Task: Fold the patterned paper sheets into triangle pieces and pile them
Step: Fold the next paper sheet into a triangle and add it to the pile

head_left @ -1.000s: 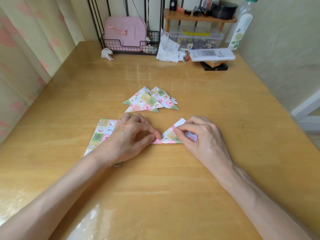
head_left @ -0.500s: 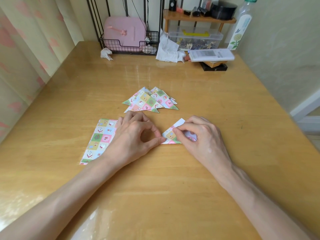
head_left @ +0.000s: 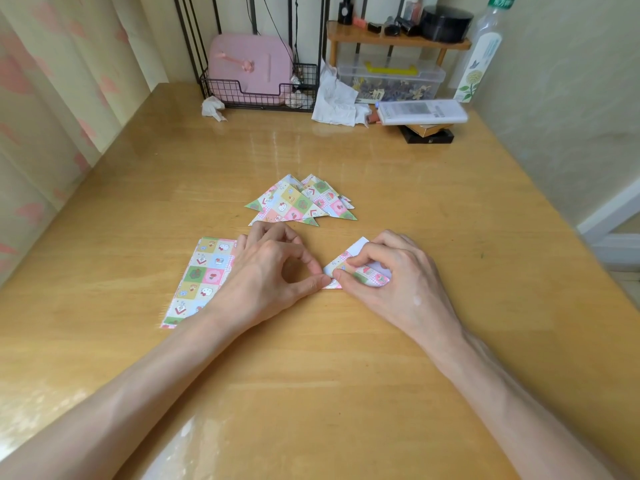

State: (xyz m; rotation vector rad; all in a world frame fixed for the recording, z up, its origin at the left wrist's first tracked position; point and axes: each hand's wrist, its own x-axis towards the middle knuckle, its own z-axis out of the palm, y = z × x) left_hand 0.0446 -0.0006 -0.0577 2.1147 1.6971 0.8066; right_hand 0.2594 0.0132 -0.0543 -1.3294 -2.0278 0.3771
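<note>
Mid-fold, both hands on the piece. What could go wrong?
The left hand pinches only the corner tip of the half-folded piece while the right hand holds the flap; a slip could skew the crease.
The left wrist lies over the flat sheets; pulling back may drag them.
The triangle pile sits close behind the left knuckles, easily nudged.
</note>
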